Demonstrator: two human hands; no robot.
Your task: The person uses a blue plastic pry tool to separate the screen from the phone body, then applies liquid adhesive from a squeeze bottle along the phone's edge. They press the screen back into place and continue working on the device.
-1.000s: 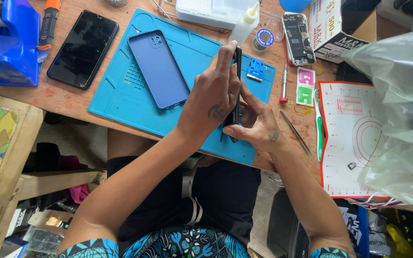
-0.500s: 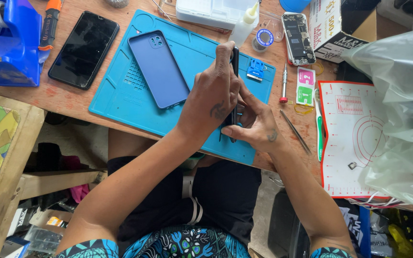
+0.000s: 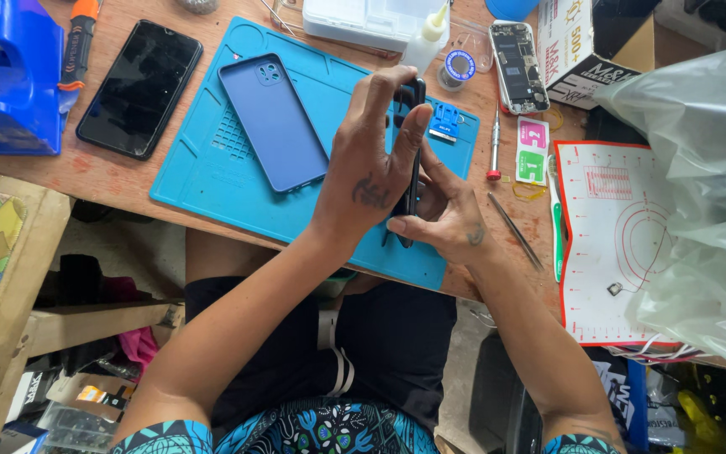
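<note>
Hands, left [image 3: 371, 181] and right [image 3: 447, 223], pinch a phone [image 3: 413, 160] edge-up above the mat [image 3: 212, 168], fingers clamped; a slip could drop it.

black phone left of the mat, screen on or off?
Off: the black phone lies flat on the wooden table, its screen uniformly dark.

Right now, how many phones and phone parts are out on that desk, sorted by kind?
Phone held on edge in both hands: 1
Black phone lying face up: 1
Opened phone showing its insides: 1
Blue phone case on the mat: 1
Total: 4
</note>
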